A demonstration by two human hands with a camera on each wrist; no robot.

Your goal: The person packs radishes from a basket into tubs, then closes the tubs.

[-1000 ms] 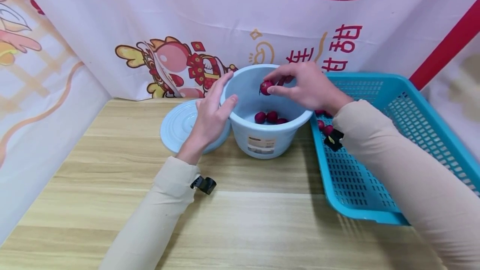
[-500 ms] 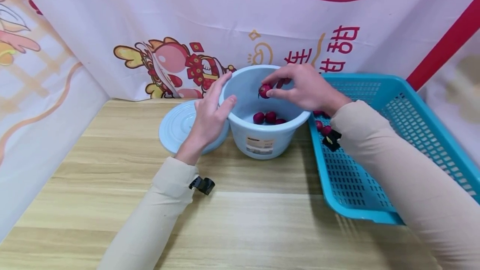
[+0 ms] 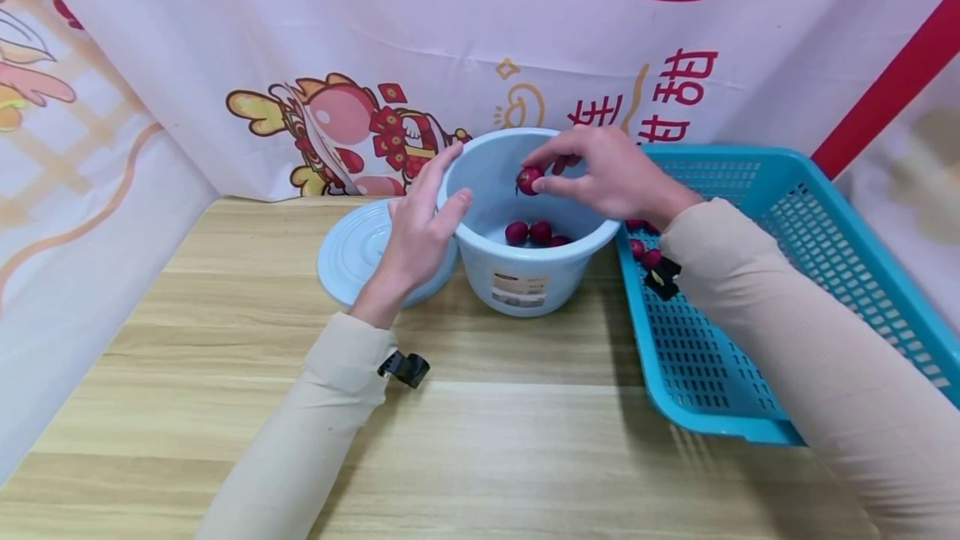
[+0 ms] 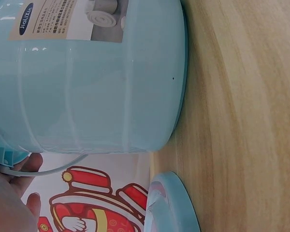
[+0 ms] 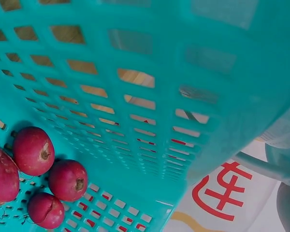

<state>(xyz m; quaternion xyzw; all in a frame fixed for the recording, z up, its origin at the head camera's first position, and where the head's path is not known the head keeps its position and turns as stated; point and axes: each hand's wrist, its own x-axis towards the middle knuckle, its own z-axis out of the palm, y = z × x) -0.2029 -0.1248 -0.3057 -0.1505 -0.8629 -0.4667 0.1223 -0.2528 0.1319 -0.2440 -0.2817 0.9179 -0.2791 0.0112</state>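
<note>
In the head view a light blue plastic bucket [image 3: 517, 280] stands upright with several red radishes [image 3: 540, 232] on its bottom. My left hand [image 3: 422, 232] rests against the left side of its rim, fingers fairly straight. Over the opening, my right hand [image 3: 596, 173] pinches one radish [image 3: 528, 180] between thumb and fingers, a thin dark root hanging from it. This radish is above the others and apart from them. In the left wrist view, fingertips [image 4: 33, 163] show beside the bucket's handle [image 4: 53, 170].
A round blue lid [image 3: 352, 252] lies left of the bucket, partly behind my left hand. To the right stands a turquoise perforated basket [image 3: 697, 373]; several more radishes [image 5: 34, 151] lie inside it. A printed cloth [image 3: 450, 48] hangs behind the table [image 3: 480, 457].
Both hands and the held radish have stayed almost in place over the last second. The whole head view has shifted very slightly.
</note>
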